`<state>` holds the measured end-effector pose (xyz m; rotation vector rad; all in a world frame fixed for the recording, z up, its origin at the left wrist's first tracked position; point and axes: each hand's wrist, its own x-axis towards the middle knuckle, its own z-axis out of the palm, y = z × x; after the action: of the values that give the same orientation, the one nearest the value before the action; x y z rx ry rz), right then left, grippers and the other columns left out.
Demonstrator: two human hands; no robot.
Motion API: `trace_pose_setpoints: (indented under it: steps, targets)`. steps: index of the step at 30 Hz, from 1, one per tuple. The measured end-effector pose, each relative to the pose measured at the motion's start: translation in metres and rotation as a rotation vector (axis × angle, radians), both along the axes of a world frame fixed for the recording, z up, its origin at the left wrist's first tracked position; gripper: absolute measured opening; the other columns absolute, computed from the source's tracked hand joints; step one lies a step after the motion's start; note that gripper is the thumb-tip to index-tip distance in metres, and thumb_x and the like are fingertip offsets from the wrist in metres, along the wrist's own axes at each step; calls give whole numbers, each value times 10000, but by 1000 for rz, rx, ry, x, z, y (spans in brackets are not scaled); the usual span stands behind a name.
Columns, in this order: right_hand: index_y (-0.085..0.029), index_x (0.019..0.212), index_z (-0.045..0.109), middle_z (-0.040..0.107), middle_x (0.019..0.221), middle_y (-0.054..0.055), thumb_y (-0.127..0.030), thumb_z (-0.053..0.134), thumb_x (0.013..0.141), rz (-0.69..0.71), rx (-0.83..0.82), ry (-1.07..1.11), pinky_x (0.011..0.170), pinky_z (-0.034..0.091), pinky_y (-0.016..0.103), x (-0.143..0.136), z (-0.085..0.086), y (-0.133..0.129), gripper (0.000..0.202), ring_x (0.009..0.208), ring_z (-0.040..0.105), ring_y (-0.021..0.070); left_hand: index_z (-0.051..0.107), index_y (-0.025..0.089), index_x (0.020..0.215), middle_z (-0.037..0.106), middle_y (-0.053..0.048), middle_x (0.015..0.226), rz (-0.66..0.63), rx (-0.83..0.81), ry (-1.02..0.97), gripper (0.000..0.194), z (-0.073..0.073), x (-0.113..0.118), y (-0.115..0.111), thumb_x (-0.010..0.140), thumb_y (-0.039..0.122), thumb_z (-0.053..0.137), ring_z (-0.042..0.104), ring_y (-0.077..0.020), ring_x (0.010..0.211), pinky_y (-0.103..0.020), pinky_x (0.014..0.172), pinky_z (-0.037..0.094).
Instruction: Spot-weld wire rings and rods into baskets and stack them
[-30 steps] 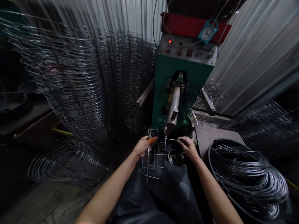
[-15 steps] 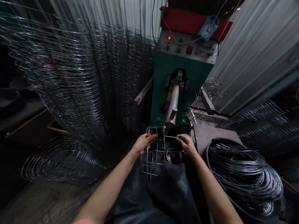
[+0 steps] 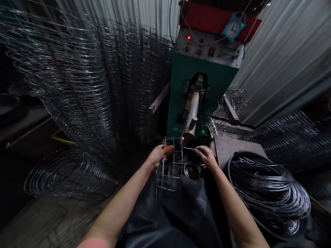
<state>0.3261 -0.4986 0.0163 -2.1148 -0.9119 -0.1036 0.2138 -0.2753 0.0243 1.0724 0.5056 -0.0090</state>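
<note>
My left hand (image 3: pixel 156 155) is closed on a small wire frame (image 3: pixel 169 176) of bent rods and crossbars, in front of my dark apron. Something orange (image 3: pixel 168 149) covers its thumb or lies along it; I cannot tell which. In my right hand (image 3: pixel 206 156) the fingers pinch a thin metal rod (image 3: pixel 189 149). The rod's far end meets the frame's edge, right below the tip of the machine's metal arm (image 3: pixel 191 117). A round metal bowl (image 3: pixel 192 171) sits below, between the hands.
A green machine (image 3: pixel 180 81) with a lit red lamp (image 3: pixel 188 37) stands ahead. Tall stacks of wire rings (image 3: pixel 82 77) rise on the left. To the right are a tub (image 3: pixel 230 164) with coiled wire (image 3: pixel 277 193) and a flat board (image 3: pixel 235 142). A blue clock (image 3: pixel 234 27) hangs above.
The view has shifted slightly, so most things sit a little higher in the picture. The wire frame has turned a little in my left hand; both hands keep their grip.
</note>
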Motion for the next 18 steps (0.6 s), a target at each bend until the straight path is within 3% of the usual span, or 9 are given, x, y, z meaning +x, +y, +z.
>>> trace_pose_setpoints:
  steps: [10,13,15,18]
  targets:
    - [-206,806,653,646,802,54,-408,492,854,-9,-18,-30,733,434,328,2,-2,2,263,791,576,202,515,151,662,558,13,587,-7,6,35,439,-2,2,2,471,407,816,364,-22,394,-181,372,164]
    - [-206,801,662,641,807,58,-386,499,856,-45,-79,-62,754,436,343,-1,6,0,249,810,573,205,523,149,657,568,6,591,1,17,33,428,-2,3,2,472,397,818,356,-23,390,-186,371,139]
    - [-208,825,672,634,865,74,-384,513,851,-123,-119,-155,793,426,373,-17,20,2,238,863,563,223,525,152,664,571,9,586,6,17,26,422,-2,2,1,477,394,816,360,-25,388,-186,370,133]
    - [-197,971,641,612,989,101,-375,518,856,-206,-112,-260,838,418,380,-70,45,19,245,958,545,240,519,155,658,569,18,573,-1,19,4,408,-2,2,1,495,393,808,344,-20,371,-184,364,133]
